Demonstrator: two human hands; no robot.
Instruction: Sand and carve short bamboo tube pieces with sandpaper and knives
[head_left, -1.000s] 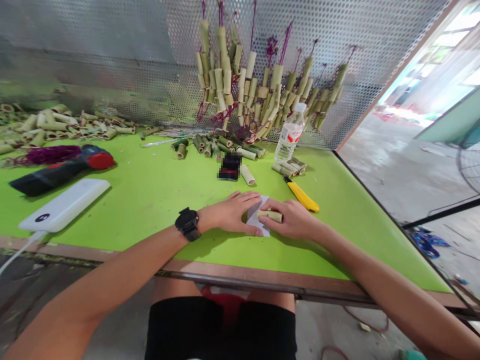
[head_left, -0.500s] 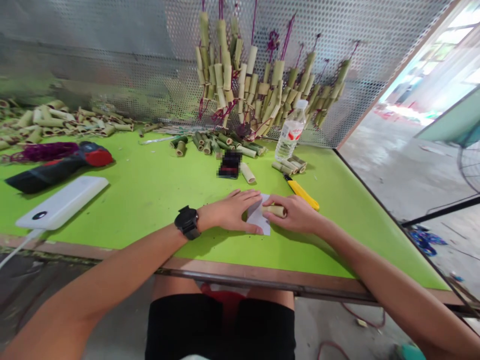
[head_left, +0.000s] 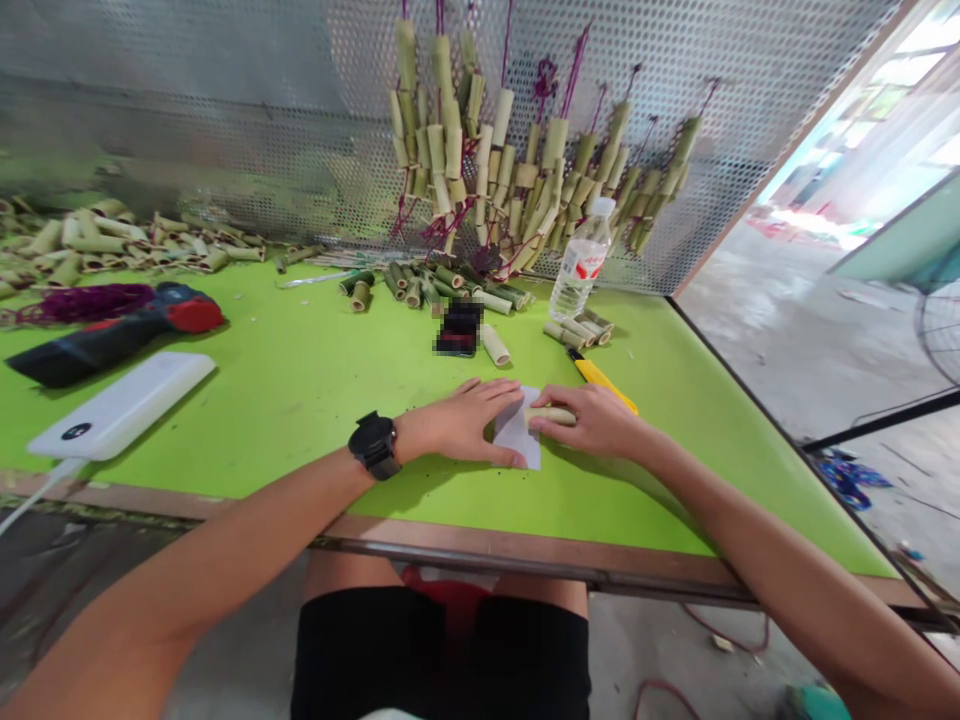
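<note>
My left hand (head_left: pixel 466 424) lies flat with its fingers spread, holding down a small white sheet (head_left: pixel 517 438) on the green tabletop; what the sheet's underside looks like is hidden. In my right hand (head_left: pixel 600 422) a short, pale bamboo tube (head_left: pixel 555 414) is gripped between thumb and fingers. The tube's left end touches or hovers just over the sheet; I cannot tell which. Just beyond my right hand lies a yellow utility knife (head_left: pixel 609 385). Another pale bamboo tube (head_left: pixel 496 345) rests farther back, beside a dark, pixelated object (head_left: pixel 459 328).
A water bottle (head_left: pixel 582 262) stands behind several bamboo pieces (head_left: pixel 577 330). Strung bamboo tubes (head_left: pixel 517 190) hang on the perforated metal wall. Leftward are a white power bank (head_left: pixel 124 408) with a cable, a black-and-red power tool (head_left: pixel 120 335), purple cord (head_left: pixel 97 300) and piled bamboo (head_left: pixel 105 240).
My right hand has turned the bamboo tube slightly, so its open right end no longer faces me. My left hand and the sheet stay put.
</note>
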